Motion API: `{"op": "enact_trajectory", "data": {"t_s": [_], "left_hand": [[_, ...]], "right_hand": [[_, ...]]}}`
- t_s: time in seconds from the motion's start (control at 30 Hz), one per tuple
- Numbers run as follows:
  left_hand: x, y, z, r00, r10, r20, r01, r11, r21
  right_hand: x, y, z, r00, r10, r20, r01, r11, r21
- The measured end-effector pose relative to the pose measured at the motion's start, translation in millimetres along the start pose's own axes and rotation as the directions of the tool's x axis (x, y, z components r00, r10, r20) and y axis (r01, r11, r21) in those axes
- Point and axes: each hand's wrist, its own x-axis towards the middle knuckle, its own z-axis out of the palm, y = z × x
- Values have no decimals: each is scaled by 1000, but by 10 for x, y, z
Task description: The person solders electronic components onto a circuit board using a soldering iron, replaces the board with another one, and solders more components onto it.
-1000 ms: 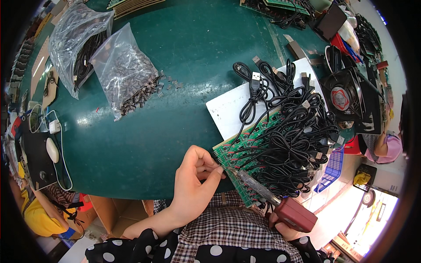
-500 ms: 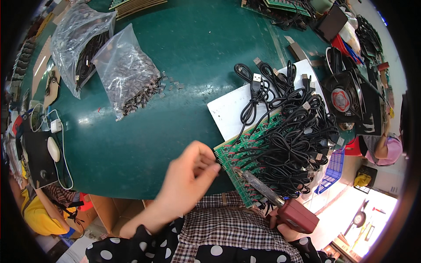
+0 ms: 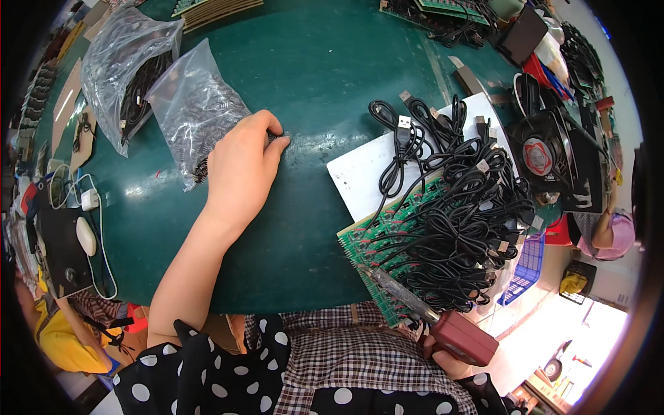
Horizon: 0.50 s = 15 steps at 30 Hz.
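My left hand [image 3: 243, 166] is over the loose small metal connectors beside a clear plastic bag [image 3: 200, 90] of them. Thumb and forefinger are pinched on a small connector [image 3: 288, 135], partly hidden by the fingertips. My right hand [image 3: 449, 361], at the lower right, grips the dark red handle of a soldering iron [image 3: 462, 339]. Its tip points up and left over the green circuit board panel [image 3: 356, 242]. Many black USB cables [image 3: 449, 235], coiled and tied, lie across that panel, some with red leads at the board. A white sheet [image 3: 353, 183] shows under the bundle.
Another plastic bag [image 3: 114, 69] with black cables lies at the far left. Stacked boards [image 3: 218, 12] stand at the back. A fan [image 3: 543, 155] and a phone [image 3: 520, 36] are on the right, a white mouse [image 3: 85, 237] on the left. Other people sit at both sides.
My left hand has moved from the board's left edge up and left to the loose connectors by the bag. The soldering iron has shifted slightly left, still in my right hand.
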Motion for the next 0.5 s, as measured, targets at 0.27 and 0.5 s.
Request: {"op": "enact_trajectory", "data": {"t_s": [0.27, 0.5], "left_hand": [[41, 8, 82, 970, 226, -88, -214, 969, 122], [27, -151, 26, 957, 237, -165, -225, 970, 87]], "right_hand": [[-161, 83, -112, 992, -104, -69, 100, 993, -61], [-144, -127, -178, 689, -481, -543, 638, 758, 138]]}}
